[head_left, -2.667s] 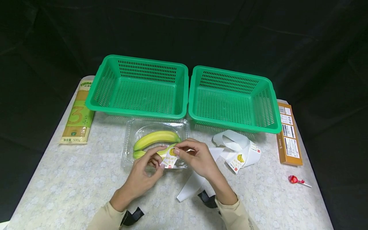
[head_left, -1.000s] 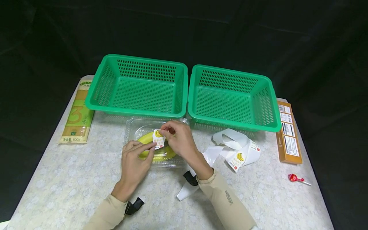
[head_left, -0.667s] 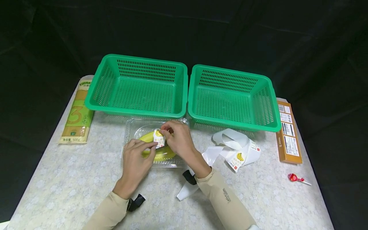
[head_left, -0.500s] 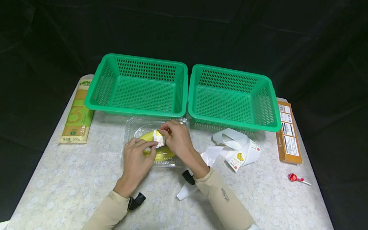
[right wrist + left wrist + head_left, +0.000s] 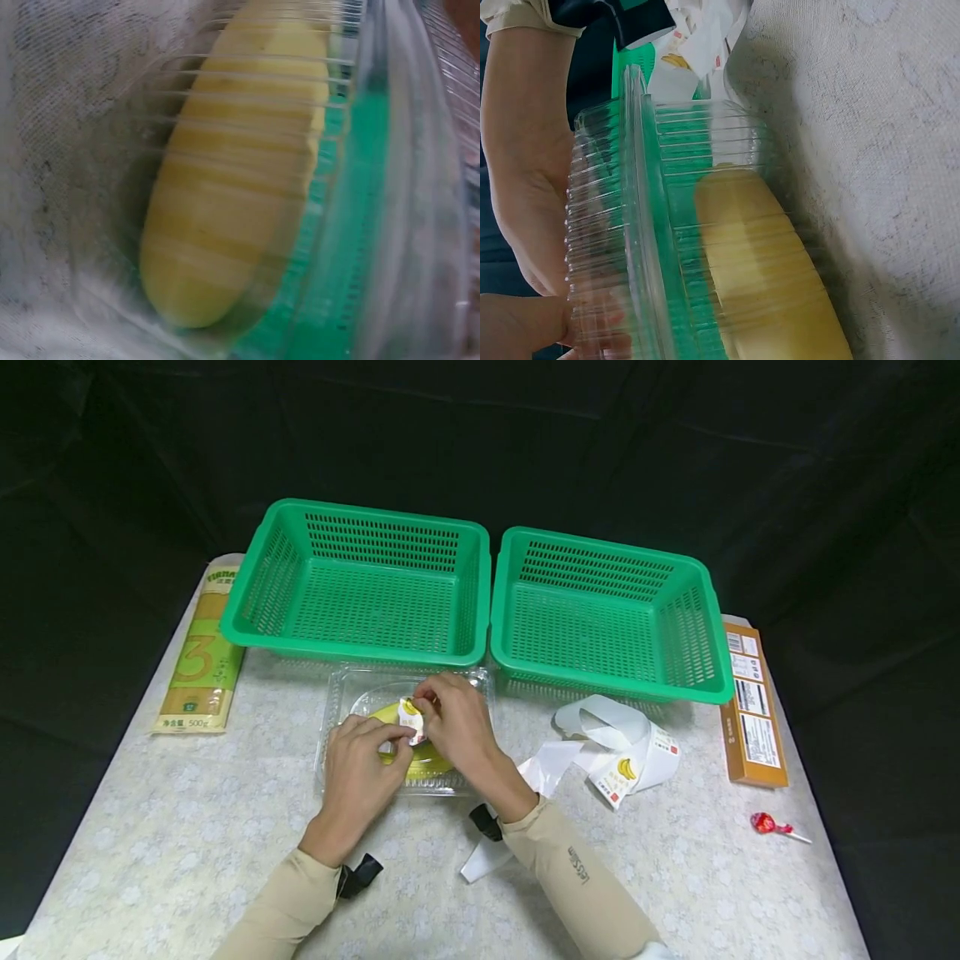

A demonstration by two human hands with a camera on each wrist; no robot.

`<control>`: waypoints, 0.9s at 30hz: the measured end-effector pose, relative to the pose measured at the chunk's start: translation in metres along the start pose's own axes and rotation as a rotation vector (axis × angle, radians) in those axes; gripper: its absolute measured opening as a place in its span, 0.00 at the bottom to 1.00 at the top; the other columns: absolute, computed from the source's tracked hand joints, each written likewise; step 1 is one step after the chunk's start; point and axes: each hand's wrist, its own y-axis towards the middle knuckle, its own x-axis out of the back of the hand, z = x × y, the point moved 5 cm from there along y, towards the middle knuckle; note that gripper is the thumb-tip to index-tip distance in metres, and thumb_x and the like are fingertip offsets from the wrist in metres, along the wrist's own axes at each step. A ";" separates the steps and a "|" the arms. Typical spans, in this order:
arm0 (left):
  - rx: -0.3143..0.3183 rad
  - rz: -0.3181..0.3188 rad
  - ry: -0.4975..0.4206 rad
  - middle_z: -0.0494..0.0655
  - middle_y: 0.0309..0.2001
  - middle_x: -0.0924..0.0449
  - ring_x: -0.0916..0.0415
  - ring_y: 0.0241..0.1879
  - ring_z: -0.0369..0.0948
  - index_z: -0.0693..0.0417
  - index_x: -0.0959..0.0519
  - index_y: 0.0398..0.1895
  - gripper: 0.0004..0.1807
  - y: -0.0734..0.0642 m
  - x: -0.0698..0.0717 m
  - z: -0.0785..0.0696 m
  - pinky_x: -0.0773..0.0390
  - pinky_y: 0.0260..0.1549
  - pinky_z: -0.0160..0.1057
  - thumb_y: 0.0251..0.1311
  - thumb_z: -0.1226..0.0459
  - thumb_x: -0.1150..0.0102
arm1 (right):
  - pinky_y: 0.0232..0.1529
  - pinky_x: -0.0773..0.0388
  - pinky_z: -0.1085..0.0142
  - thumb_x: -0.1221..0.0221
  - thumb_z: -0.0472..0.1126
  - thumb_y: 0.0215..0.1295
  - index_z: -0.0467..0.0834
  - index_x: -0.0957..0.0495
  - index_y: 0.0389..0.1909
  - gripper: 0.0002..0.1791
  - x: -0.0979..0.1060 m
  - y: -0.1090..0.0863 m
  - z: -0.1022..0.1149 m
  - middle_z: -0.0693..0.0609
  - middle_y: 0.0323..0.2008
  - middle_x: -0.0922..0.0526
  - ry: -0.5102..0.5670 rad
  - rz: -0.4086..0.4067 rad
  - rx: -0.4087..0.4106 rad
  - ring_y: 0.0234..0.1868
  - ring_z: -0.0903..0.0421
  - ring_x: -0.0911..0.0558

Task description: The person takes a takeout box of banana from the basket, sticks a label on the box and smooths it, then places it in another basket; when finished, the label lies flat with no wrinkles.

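Observation:
A clear plastic clamshell box (image 5: pixel 339 697) with yellow bananas (image 5: pixel 426 765) inside lies in front of the baskets. Over its lid is a small white label (image 5: pixel 408 718) printed with a banana picture. My left hand (image 5: pixel 363 770) pinches the label's lower edge between thumb and forefinger. At its upper right, my right hand (image 5: pixel 459 720) pinches the other side. Whether the label's underside touches the lid cannot be seen. Both wrist views look through the ribbed box wall at a banana (image 5: pixel 757 262); the label is out of sight there.
Two green baskets (image 5: pixel 360 653) stand side by side behind the box. A curled strip of labels (image 5: pixel 652 768) lies to the right. Farther right are an orange carton (image 5: pixel 753 718) and a red lollipop (image 5: pixel 765 823). A noodle packet (image 5: pixel 198 668) lies at the left.
Both hands have carried the label from the box's front right corner up and left over the lid. In the last second the hands and label have shifted only slightly.

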 end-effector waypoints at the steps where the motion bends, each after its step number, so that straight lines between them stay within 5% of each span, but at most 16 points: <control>1: -0.001 0.004 0.002 0.46 0.27 0.13 0.22 0.37 0.48 0.52 0.10 0.30 0.07 0.000 0.000 0.000 0.32 0.38 0.46 0.49 0.69 0.34 | 0.36 0.22 0.63 0.35 0.35 0.65 0.39 0.15 0.34 0.03 0.000 0.000 0.000 0.48 0.32 0.14 -0.001 -0.004 0.002 0.32 0.54 0.19; 10: 0.019 0.041 -0.017 0.46 0.21 0.16 0.24 0.31 0.47 0.54 0.10 0.29 0.09 0.003 -0.001 0.003 0.31 0.40 0.46 0.48 0.71 0.38 | 0.38 0.22 0.61 0.33 0.36 0.63 0.39 0.15 0.32 0.03 -0.007 -0.001 -0.002 0.47 0.32 0.16 -0.030 -0.069 0.033 0.35 0.51 0.19; 27: 0.051 0.040 -0.045 0.43 0.13 0.26 0.27 0.25 0.45 0.57 0.11 0.29 0.08 0.003 -0.001 0.007 0.29 0.41 0.46 0.50 0.72 0.39 | 0.39 0.22 0.58 0.36 0.37 0.66 0.40 0.16 0.34 0.04 -0.010 0.004 -0.004 0.46 0.36 0.19 -0.094 -0.059 0.009 0.38 0.49 0.21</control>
